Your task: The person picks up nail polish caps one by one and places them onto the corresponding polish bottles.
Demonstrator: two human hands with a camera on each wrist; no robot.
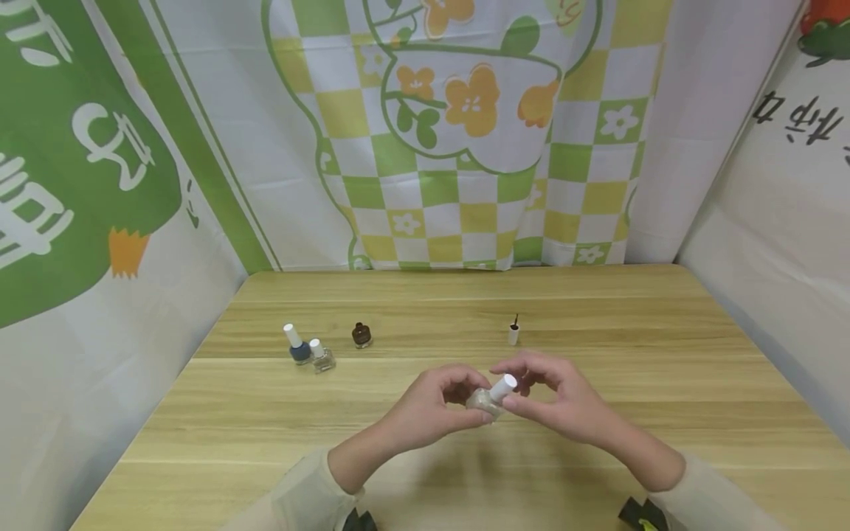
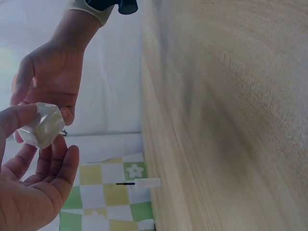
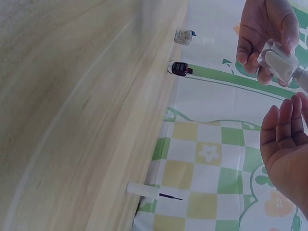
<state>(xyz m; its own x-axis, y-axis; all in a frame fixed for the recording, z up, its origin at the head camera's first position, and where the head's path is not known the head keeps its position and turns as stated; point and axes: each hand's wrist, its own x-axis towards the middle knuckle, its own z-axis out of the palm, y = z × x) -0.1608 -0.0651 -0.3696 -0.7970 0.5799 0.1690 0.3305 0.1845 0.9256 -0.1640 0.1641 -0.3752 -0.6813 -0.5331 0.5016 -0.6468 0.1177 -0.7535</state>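
Note:
In the head view, my left hand (image 1: 428, 409) holds a nail polish bottle (image 1: 483, 403) by its clear, pale glass body between thumb and fingers, above the table. Its white cap (image 1: 505, 386) is on and tilts up to the right. My right hand (image 1: 564, 398) is at that cap, thumb tip right at its lower edge and fingers loosely bent behind it. In the right wrist view the right fingers (image 3: 285, 122) lie slightly apart below the cap. Beyond the hands, a white brush cap (image 1: 513, 336) stands on the table with its dark brush pointing up.
A dark brown nail polish bottle (image 1: 361, 336) stands uncapped at the back left of the wooden table (image 1: 598, 317). Beside it are a dark blue bottle (image 1: 300, 352) and a clear glittery bottle (image 1: 323, 361), both white-capped. A patterned curtain (image 1: 478, 214) hangs behind the table.

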